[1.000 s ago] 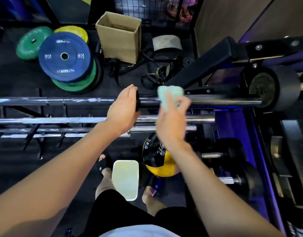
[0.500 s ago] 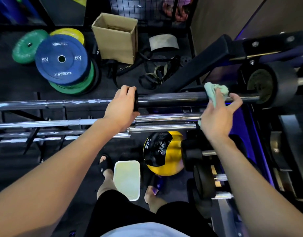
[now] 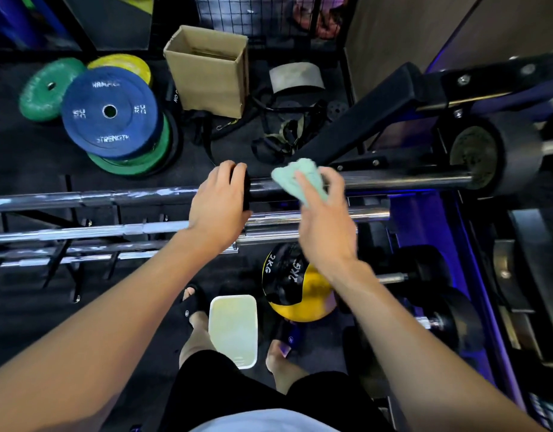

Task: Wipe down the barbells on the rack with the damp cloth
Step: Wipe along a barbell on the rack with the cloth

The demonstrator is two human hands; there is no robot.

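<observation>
Right hand (image 3: 326, 235) up on the top barbell (image 3: 393, 179), fingers curled round the mint-green cloth (image 3: 300, 177) and pressing it onto the sleeve, just right of the collar. Cloth is bunched, draped over the top of the bar, part of it poking out above the fingers. Left hand (image 3: 217, 204) clamped over the same bar at the black collar, fingers wrapped over the far side, thumb side twd the camera. Hands close together, small gap of bare steel btwn them.

Top barbell runs L to R across the view; its shaft (image 3: 82, 198) to the left looks patchy w/ pale smears, the sleeve to the right shines and ends at a black roller pad (image 3: 493, 151). Below it on the rack, three more barbells (image 3: 97, 232) lie parallel, chrome, stepped down twd the person.

Down on the floor btwn the person's feet in black slides: a white rectangular tub (image 3: 233, 328), pale liquid or lining inside, can't tell which. Just right of it a yellow-and-black medicine ball (image 3: 300, 291) marked 2KG. Dumbbells (image 3: 425, 272) further right, in blue light.

Beyond the rack: stack of bumper plates, blue plate (image 3: 110, 112) on top, green ones under and beside, a yellow one behind. Open cardboard box (image 3: 209, 70) standing next to them, then a tangle of black straps (image 3: 284, 132) on the dark floor.
</observation>
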